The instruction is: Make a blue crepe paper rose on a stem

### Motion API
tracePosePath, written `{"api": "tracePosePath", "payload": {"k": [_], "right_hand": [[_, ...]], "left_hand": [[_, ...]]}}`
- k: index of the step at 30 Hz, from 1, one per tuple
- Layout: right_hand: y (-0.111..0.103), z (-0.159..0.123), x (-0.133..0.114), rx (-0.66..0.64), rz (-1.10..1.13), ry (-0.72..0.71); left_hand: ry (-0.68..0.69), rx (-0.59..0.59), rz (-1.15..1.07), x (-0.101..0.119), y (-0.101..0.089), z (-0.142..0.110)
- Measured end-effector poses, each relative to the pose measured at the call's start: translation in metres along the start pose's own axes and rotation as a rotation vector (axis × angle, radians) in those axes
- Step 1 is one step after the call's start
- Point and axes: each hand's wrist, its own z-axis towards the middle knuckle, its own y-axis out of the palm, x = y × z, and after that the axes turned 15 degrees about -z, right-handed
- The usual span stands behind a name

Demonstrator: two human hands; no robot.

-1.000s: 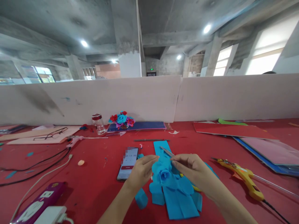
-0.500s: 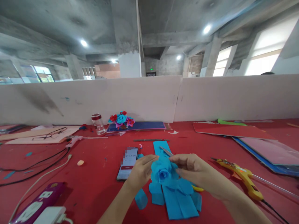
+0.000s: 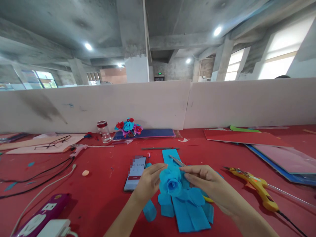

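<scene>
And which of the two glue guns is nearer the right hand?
The yellow glue gun, to the right of the right hand; the pink glue gun lies left of the phone.

Counted on the desk point(image 3: 106, 204): two glue guns, one yellow point(image 3: 263, 189), one pink point(image 3: 78, 150); one phone point(image 3: 134, 176); one pair of scissors point(image 3: 176, 160); one pair of glasses point(image 3: 55, 142); one lidded jar point(image 3: 105, 134); one power strip point(image 3: 40, 215). Hands: two, left point(image 3: 149, 180) and right point(image 3: 206, 177). Held blue flower point(image 3: 173, 185): one. Blue pieces point(image 3: 191, 214): several, overlapping, exact count not determinable.
</scene>
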Motion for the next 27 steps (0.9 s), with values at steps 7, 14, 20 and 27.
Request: {"api": "tracePosePath", "payload": {"k": [7, 14, 20, 27], "right_hand": [[-0.001, -0.002, -0.004, 0.006, -0.169, -0.066], [0.002, -0.004, -0.009, 0.059, -0.092, -0.043], [-0.006, 0.007, 0.016, 0.125, -0.038, 0.003], [0.015, 0.008, 0.060, 0.026, -0.664, -0.057]], "left_hand": [[-0.043, -0.005, -0.047, -0.001, 0.000, -0.002], [-0.291, 0.139, -0.318, 0.010, 0.004, 0.006], [-0.588, 0.348, -0.555, 0.013, 0.009, 0.022], [-0.884, 0.400, -1.113, 0.015, 0.011, 0.027]]}}
